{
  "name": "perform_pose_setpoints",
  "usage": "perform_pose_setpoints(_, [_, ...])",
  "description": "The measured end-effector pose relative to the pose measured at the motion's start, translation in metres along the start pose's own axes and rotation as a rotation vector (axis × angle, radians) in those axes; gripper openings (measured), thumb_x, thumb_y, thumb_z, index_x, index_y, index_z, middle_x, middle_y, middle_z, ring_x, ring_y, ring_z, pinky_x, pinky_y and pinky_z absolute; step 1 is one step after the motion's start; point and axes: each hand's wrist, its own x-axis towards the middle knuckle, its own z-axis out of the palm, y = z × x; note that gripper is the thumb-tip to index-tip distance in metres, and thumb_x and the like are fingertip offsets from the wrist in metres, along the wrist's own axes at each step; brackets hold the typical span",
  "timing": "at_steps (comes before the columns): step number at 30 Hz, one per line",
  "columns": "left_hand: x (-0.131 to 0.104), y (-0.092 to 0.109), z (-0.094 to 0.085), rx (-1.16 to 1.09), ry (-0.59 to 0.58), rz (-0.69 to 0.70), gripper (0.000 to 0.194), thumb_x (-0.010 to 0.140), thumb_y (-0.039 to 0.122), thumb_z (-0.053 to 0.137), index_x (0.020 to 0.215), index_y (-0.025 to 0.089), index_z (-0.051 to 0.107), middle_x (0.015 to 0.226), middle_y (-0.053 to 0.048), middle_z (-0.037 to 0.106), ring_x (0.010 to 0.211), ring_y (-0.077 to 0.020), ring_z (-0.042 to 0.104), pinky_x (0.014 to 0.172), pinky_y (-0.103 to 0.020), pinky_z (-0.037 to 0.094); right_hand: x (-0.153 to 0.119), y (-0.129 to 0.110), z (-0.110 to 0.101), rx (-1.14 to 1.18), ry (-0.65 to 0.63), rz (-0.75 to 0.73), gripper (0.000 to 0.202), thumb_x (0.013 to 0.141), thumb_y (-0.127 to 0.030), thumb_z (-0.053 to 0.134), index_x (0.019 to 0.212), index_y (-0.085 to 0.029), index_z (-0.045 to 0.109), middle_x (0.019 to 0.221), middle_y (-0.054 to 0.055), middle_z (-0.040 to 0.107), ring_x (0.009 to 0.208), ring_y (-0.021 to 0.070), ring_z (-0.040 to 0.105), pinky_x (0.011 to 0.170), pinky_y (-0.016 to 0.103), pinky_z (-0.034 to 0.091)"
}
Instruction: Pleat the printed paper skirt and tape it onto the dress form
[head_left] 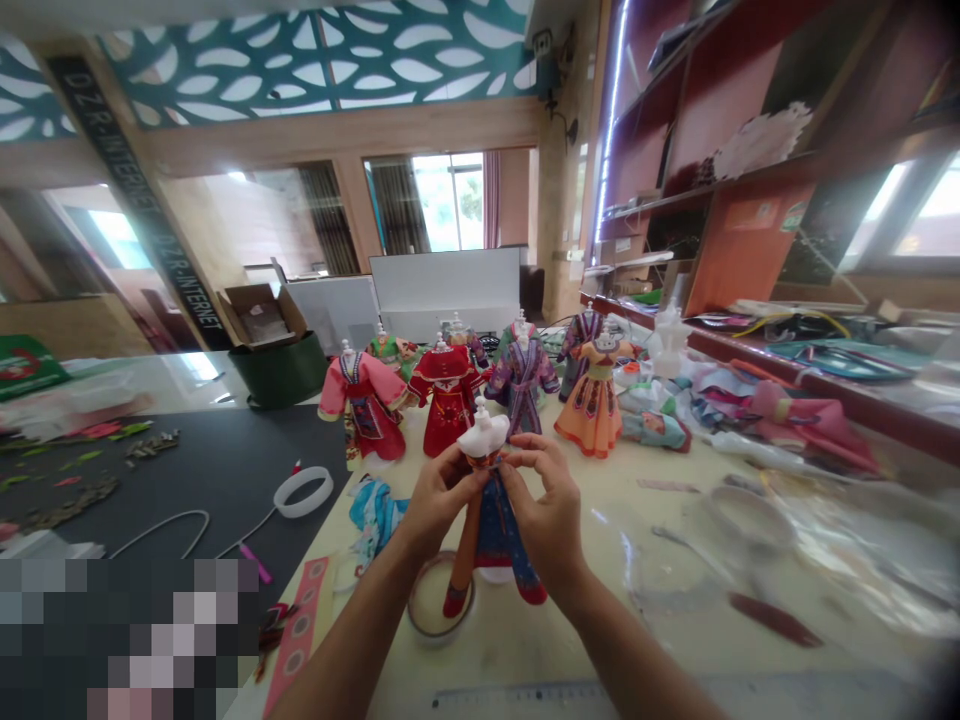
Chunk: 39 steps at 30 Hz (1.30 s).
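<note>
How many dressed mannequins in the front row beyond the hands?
4, left to right: pink-and-red outfit, red outfit, purple robe, orange dress. More mannequins stand behind, some possibly hidden.

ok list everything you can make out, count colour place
form: 1, white, centre
garment: 1, blue and orange, against form
dressed forms: at least 7, mixed, behind
cloth bundle: 1, blue, left-centre
round ring: 1, translucent, front
band: 1, white, left
strip: 1, pink, front left
ruler: 1, clear, front
tool: 1, dark red, front right
clothes: uncounted, mixed, back right
tub: 1, green, back left
box: 1, brown, on tub
shelves: several, red-brown, right
table: 1, cream, beneath
dark surface: 1, black, left
scraps: uncounted, mixed, left
left hand: 1, bare, pinching garment's top
right hand: 1, bare, pinching garment's top
</note>
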Motion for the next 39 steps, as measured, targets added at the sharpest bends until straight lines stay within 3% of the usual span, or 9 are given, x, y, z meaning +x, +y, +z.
perform_pose_setpoints(20, [-0.0001,0.0007,-0.0004,0.018,0.015,-0.017,0.032,0.069,0.032,0.073,0.097,0.017,0.069,0.088,-0.005,0.071,0.079,-0.0196,0.063,0.071,-0.028,0.048,-0.0071,0.0043,0.0005,0.047,-0.014,-0.006,0.009,0.085,-0.016,0.056,0.08,-0.02,0.062,0.094,0.006,0.063,0.095,0.0225,0.057,0.088,0.039,0.044])
perform_pose_setpoints(28, [-0.0002,-0.0013,0.0026,0.008,-0.016,-0.015,0.029,0.073,0.031,0.071,0.098,0.017,0.07,0.09,-0.005,0.072,0.088,-0.0215,0.064,0.077,-0.028,0.048,-0.004,0.0047,0.0001,0.039,0.021,-0.02,0.011,0.085,-0.013,0.055,0.08,-0.02,0.062,0.086,0.004,0.062,0.087,0.0208,0.058,0.083,0.037,0.046])
perform_pose_setpoints(39, [0.0009,-0.0014,0.004,0.026,-0.017,-0.019,0.033,0.073,0.032,0.071,0.102,0.018,0.069,0.09,-0.005,0.072,0.086,-0.0207,0.064,0.075,-0.026,0.048,-0.0015,0.0074,0.0014,0.031,0.034,0.049,0.007,0.084,-0.018,0.057,0.08,-0.018,0.062,0.085,0.005,0.063,0.085,0.0205,0.059,0.081,0.035,0.045])
